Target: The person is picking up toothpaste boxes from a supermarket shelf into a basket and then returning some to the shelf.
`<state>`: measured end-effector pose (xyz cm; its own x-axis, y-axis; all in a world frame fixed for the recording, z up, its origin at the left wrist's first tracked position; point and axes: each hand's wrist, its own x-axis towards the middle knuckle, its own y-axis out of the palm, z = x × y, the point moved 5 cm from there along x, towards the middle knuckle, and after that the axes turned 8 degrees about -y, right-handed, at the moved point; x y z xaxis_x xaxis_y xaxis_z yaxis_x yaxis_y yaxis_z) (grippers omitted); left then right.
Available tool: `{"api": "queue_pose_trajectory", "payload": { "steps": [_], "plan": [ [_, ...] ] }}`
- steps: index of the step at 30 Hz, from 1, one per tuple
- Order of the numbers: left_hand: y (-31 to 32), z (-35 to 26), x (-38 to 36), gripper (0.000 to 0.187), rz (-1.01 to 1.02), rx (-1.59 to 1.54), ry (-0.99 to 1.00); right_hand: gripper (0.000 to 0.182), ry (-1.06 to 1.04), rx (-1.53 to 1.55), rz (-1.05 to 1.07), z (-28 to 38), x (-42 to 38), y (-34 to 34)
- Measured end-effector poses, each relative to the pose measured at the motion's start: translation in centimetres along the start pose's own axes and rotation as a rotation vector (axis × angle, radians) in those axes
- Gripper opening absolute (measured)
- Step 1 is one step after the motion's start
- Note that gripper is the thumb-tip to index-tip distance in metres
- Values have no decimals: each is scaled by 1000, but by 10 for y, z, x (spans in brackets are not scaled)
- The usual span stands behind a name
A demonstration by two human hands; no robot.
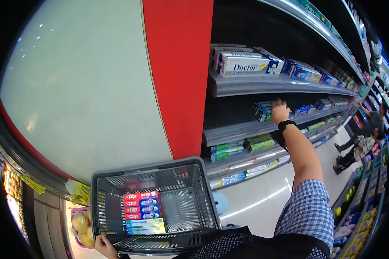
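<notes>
My left hand (105, 247) is closed on the near left rim of a grey plastic shopping basket (201, 172). Inside the basket lies a row of toothpaste boxes (141, 207), some red, some blue, with green and white ones nearest me. My right arm stretches out to a middle shelf (237, 131). There my right hand (280, 111), with a black band on its wrist, has its fingers curled over dark green and blue toothpaste boxes (263, 111). Its fingertips are slightly blurred and partly hidden against the boxes.
White Doctor boxes (246, 64) stand on the shelf above, and green packs (227, 150) on the one below. A red and white panel (179, 77) rises at left. Pink-basketed yellow fruit (80, 224) sits beside my basket. People (369, 125) are farther down the aisle.
</notes>
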<state>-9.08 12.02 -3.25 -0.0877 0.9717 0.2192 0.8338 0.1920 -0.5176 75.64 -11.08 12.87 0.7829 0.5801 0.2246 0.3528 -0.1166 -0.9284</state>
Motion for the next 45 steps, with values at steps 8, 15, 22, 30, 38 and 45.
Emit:
{"api": "queue_pose_trajectory", "payload": {
  "steps": [8, 15, 22, 30, 38, 45],
  "plan": [
    [5, -41, -10, 16, -142, 24, 87, 74, -211, -109, 260, 9, 49, 24],
    [7, -49, -10, 15, -136, 34, 86, 72, -338, -32, 92, 1, 17, -8],
    [4, -60, -15, 17, -83, 108, 68, 68, -607, 377, -541, 33, -85, -86],
    [6, -72, -15, 7, -68, 120, 79, 58, -325, 1384, 272, 73, -197, -76],
    [2, -80, -12, 4, -16, 131, 208, 80, -1143, 1147, 96, 336, -258, -209],
    [-2, -79, -12, 3, 2, 102, 256, 84, -1059, 383, 524, 444, -283, -82]
  ]
}}
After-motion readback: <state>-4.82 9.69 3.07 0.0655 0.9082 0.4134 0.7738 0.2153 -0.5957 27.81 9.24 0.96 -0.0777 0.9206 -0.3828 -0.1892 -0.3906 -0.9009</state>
